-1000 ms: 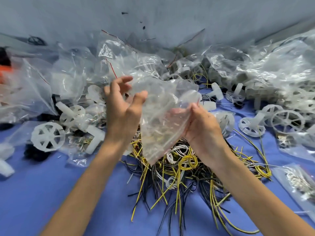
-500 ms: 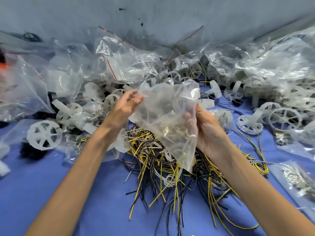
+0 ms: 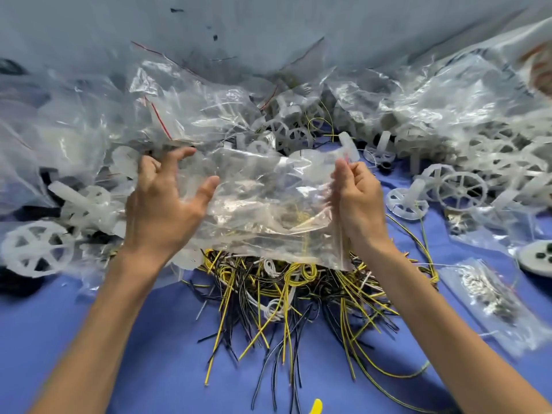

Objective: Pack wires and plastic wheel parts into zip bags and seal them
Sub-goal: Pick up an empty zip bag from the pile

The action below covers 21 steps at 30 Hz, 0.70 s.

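Observation:
I hold a clear empty zip bag (image 3: 268, 204) stretched flat between both hands, above the wire pile. My left hand (image 3: 167, 204) grips its left edge, thumb in front and curled fingers behind. At the bag's right edge, near the top corner, my right hand (image 3: 357, 192) pinches the plastic. A tangle of yellow, black and white wires (image 3: 286, 288) lies on the blue cloth (image 3: 143, 354) just below the bag. White plastic wheel parts lie on the left (image 3: 35, 249) and in a heap on the right (image 3: 461, 189).
Crumpled clear bags (image 3: 194, 115) pile up along the back and left, some with red zip lines. A small bag of metal bits (image 3: 490, 294) lies at the right, beside a round white disc (image 3: 537, 258). A grey wall rises behind.
The bag hung crumpled from hands held close together; now my hands have moved apart and pulled it wide and flat. My left hand went from touching its edge to gripping it.

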Each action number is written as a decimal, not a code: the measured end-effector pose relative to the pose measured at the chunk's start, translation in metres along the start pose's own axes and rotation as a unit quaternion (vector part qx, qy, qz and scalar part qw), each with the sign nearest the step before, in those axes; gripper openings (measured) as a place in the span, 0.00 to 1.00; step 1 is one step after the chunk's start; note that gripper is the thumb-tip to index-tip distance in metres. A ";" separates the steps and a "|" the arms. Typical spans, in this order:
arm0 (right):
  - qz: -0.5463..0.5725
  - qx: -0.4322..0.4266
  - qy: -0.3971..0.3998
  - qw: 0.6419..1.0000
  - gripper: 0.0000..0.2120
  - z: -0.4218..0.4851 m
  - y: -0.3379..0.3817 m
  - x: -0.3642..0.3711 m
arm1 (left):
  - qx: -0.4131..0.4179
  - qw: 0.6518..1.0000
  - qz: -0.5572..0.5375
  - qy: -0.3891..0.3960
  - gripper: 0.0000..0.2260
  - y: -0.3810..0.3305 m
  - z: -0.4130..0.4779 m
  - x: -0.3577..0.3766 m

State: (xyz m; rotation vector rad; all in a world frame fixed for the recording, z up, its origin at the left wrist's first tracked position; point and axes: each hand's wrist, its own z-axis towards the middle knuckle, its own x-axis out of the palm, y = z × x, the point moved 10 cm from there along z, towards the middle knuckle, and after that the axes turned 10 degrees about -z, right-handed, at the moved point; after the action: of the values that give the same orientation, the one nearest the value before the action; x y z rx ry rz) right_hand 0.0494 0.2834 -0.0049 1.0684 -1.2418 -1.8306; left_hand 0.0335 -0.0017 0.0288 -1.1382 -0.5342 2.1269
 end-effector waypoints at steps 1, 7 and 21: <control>-0.048 -0.020 -0.006 0.999 0.13 0.000 0.002 0.000 | 0.000 0.999 0.038 -0.001 0.24 0.000 -0.002 0.001; -0.164 -0.051 0.045 0.984 0.20 -0.005 -0.001 0.013 | -0.024 0.988 0.151 0.024 0.27 0.000 -0.020 0.019; 0.154 0.090 0.335 0.925 0.28 -0.035 0.014 0.076 | 0.085 0.946 -0.176 0.259 0.10 -0.084 -0.043 0.103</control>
State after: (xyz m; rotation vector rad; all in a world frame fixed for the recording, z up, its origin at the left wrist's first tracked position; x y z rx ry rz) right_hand 0.0489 0.1999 -0.0189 1.3562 -1.0792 -0.9923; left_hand 0.0578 0.1331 -0.0012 -1.3233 -0.2737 1.4613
